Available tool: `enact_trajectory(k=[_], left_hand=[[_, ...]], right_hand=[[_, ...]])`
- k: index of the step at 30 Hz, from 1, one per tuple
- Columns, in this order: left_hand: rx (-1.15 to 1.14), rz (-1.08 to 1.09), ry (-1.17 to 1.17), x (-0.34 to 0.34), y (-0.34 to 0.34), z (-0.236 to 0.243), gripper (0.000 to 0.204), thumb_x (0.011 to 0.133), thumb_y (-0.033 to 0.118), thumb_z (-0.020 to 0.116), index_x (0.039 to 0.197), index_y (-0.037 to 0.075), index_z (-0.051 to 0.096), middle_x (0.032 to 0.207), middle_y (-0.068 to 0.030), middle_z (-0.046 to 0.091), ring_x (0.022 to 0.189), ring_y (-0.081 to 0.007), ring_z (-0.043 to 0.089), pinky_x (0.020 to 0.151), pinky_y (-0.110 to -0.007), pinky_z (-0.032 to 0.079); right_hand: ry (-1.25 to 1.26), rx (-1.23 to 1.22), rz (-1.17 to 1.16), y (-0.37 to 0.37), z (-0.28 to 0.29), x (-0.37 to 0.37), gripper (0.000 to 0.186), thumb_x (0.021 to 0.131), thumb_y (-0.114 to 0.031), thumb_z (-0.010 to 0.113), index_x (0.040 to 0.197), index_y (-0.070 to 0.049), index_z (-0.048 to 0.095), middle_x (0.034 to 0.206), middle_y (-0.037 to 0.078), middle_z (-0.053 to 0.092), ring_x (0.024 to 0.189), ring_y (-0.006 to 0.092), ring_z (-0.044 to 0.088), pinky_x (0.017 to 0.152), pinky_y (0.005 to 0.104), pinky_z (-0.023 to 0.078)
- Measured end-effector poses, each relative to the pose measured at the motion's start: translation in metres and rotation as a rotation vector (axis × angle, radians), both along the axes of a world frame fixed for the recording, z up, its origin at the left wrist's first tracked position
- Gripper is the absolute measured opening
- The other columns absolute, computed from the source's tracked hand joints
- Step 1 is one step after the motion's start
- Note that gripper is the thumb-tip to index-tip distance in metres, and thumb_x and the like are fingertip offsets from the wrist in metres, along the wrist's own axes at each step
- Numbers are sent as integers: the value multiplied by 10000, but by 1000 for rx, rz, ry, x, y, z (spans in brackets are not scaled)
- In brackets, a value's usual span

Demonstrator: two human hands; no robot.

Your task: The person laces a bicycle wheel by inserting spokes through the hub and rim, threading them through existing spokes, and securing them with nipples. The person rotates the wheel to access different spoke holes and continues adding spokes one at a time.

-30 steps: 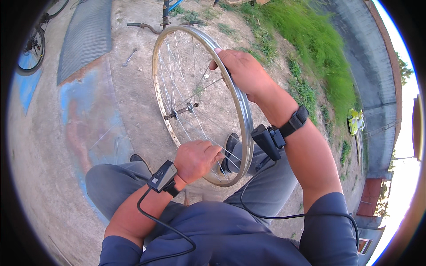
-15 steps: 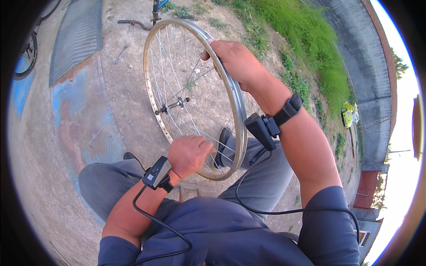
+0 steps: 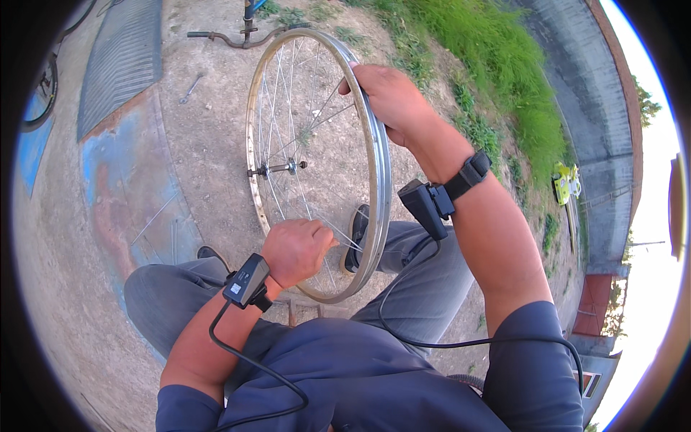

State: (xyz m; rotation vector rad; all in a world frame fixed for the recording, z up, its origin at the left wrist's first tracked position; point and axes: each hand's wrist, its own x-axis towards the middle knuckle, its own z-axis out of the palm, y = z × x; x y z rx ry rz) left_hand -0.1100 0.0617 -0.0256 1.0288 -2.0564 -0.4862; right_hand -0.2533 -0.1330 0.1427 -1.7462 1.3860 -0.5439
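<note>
A bicycle wheel [image 3: 382, 180] without a tyre stands tilted in front of me, its silver rim spotted with rust. Thin metal spokes run to the hub [image 3: 282, 167], whose axle sticks out on both sides. My right hand [image 3: 394, 101] is closed around the rim at its upper right, the thumb on the outer edge and the fingers partly behind it. Low inside the wheel, my left hand [image 3: 296, 250] is closed in a pinch on a spoke [image 3: 347, 243]; its fingertips are partly hidden. Both wrists carry strapped black devices with cables.
Loose spokes [image 3: 173, 241] lie on a blue, rusty metal sheet [image 3: 115, 180] at left. Beyond it are a corrugated sheet [image 3: 122, 65] and a wrench [image 3: 191, 88] on the dirt. Bicycle handlebars [image 3: 248, 43] lie at the far side. Grass [image 3: 497, 79] borders a concrete wall [image 3: 597, 93].
The wheel has turned slightly toward facing me, its hub shifting a little left. My left hand has moved slightly left; my right hand has moved slightly right with the rim.
</note>
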Motion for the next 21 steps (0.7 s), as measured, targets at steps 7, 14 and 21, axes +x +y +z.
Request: enact_trajectory(k=[7, 14, 21], left_hand=[[7, 61, 33, -1, -3, 6, 188, 843, 151, 794, 836, 99, 614, 758, -85, 634, 684, -320, 655, 582, -448, 501], [0, 115, 74, 1, -5, 12, 157, 859, 128, 795, 895, 88, 647, 777, -94, 660, 695, -333, 664, 595, -444, 515], [-96, 240, 217, 3, -22, 24, 141, 913, 127, 764, 999, 62, 673, 775, -110, 649, 702, -347, 661, 601, -451, 520]], right_hand=[[34, 39, -32, -1, -3, -8, 342, 1101, -244, 507, 990, -5, 725, 878, 70, 641, 727, 144, 528, 662, 341, 460], [-18, 2, -15, 2, -6, -11, 359, 1122, -268, 504, 985, -14, 716, 782, 25, 549, 648, 100, 489, 548, 309, 385], [-75, 107, -88, 18, 0, -7, 390, 1144, -303, 475, 1012, -18, 706, 733, -4, 524, 592, 89, 483, 509, 292, 379]])
